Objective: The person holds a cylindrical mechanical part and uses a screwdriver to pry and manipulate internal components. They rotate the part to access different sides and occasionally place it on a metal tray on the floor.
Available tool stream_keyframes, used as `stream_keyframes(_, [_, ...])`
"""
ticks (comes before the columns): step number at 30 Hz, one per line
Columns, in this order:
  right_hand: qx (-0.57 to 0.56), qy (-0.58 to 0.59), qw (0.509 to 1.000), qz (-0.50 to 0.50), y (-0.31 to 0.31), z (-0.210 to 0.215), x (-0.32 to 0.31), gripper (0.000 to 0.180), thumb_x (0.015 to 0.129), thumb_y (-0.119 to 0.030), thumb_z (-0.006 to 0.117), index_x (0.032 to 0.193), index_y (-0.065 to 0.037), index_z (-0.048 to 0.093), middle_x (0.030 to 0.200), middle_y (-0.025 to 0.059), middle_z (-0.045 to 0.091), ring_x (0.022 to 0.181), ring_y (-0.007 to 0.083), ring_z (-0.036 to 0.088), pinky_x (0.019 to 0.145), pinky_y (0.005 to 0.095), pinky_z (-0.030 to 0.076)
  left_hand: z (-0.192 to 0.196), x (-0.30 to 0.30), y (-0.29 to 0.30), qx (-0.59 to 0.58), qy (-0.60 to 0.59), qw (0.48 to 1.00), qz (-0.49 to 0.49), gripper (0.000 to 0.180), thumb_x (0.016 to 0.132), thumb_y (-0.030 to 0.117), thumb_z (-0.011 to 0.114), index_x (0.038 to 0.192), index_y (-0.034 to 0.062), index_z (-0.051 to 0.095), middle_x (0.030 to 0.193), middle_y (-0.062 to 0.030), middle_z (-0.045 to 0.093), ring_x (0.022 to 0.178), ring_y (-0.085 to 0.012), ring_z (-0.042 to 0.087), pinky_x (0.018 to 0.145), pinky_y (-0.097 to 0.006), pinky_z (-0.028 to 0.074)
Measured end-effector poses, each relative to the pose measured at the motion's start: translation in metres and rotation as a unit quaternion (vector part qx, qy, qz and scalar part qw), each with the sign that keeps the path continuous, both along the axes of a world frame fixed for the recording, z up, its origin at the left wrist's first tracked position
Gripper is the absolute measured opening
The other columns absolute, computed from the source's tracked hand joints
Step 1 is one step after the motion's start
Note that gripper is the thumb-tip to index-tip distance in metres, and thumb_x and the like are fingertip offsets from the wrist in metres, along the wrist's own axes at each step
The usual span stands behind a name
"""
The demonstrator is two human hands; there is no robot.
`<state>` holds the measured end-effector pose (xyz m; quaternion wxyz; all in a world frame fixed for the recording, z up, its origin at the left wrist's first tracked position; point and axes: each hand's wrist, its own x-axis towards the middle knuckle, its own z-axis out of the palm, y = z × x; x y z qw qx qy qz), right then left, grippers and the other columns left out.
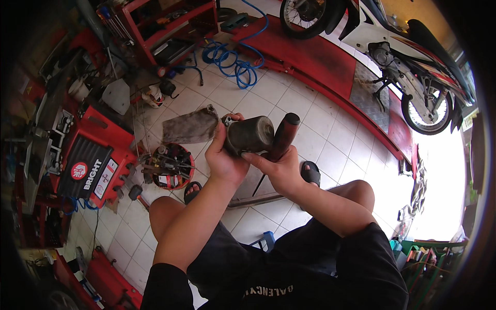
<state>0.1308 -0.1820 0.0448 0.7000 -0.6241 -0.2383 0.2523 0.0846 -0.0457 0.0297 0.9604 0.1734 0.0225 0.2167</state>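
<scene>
Dark shorts [289, 268] and both my forearms fill the lower view as I sit over the tiled floor [330, 129]. My left hand [223, 157] has its fingers closed round the near end of a dusty grey cylinder [251, 134], a motor-like part held up in front of me between both hands, long axis running left to right. A grimy rag [191, 126] sticks out to the left beyond that hand. My right hand [276, 168] sits just below and right, fingers wrapped on a dark rubber-gripped handle [284, 134] that rises beside the cylinder's right end, index finger stretched along its underside. Both wrists are bent inward, elbows wide.
</scene>
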Motion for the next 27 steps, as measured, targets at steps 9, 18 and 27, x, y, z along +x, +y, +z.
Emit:
stream_keyframes(9, [0.017, 0.03, 0.999, -0.01, 0.006, 0.002, 0.003, 0.036, 0.082, -0.004, 0.082, 0.115, 0.001, 0.068, 0.107, 0.0046, 0.073, 0.098, 0.011, 0.064, 0.087, 0.029, 0.051, -0.013, 0.009, 0.005, 0.001, -0.01, 1.0, -0.002, 0.036, 0.103, 0.039, 0.053, 0.121, 0.0084, 0.057, 0.128, -0.0077, 0.058, 0.127, -0.0265, 0.053, 0.113, -0.047, 0.038])
stream_keyframes(18, [0.02, 0.043, 0.999, -0.021, 0.008, 0.001, -0.001, 0.036, 0.082, -0.004, 0.083, 0.113, 0.0, 0.066, 0.102, 0.0038, 0.071, 0.095, 0.0121, 0.064, 0.083, 0.029, 0.052, -0.012, 0.007, -0.001, 0.006, -0.005, 1.0, 0.012, 0.037, 0.103, 0.04, 0.051, 0.121, 0.0081, 0.057, 0.128, -0.0078, 0.058, 0.126, -0.0263, 0.054, 0.111, -0.047, 0.039])
stream_keyframes(27, [-0.001, 0.035, 0.999, -0.026, 0.005, 0.007, -0.003, 0.034, 0.079, -0.011, 0.087, 0.106, 0.001, 0.07, 0.099, 0.0048, 0.073, 0.09, 0.0095, 0.065, 0.08, 0.0266, 0.052, -0.009, 0.003, 0.0, 0.001, -0.005, 1.0, 0.003, 0.037, 0.104, 0.041, 0.05, 0.122, 0.0093, 0.056, 0.128, -0.0079, 0.058, 0.125, -0.0257, 0.055, 0.108, -0.046, 0.043])
